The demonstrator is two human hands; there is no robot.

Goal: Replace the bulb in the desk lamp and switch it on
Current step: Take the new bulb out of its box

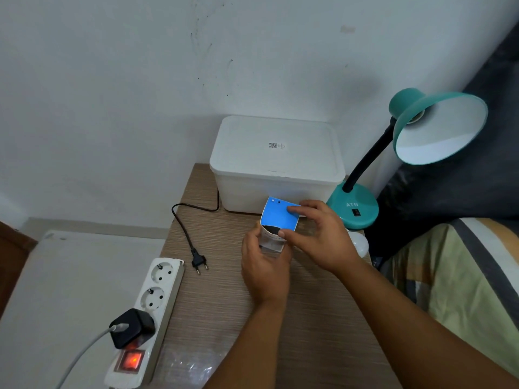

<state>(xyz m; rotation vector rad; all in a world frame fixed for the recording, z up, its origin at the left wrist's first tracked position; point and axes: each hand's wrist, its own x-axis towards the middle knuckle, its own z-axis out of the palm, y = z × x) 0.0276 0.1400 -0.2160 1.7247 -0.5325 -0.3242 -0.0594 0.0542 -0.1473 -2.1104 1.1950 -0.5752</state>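
Note:
A teal desk lamp (pixel 354 209) stands at the table's back right, its shade (pixel 441 127) tilted toward me with an empty socket inside. My left hand (pixel 264 268) grips a small bulb box (pixel 276 227) from below. My right hand (pixel 323 234) pinches the box's blue top flap, which is folded open. A white bulb (pixel 361 242) lies on the table behind my right hand, partly hidden. The lamp's black plug (pixel 199 262) lies loose on the table, unplugged.
A white power strip (pixel 153 304) lies at the table's left edge, its red switch lit and a black charger (pixel 132 328) plugged in. A white lidded box (pixel 276 164) sits against the wall. Clear plastic wrap (pixel 191 366) lies near the front. Bedding (pixel 463 276) is at right.

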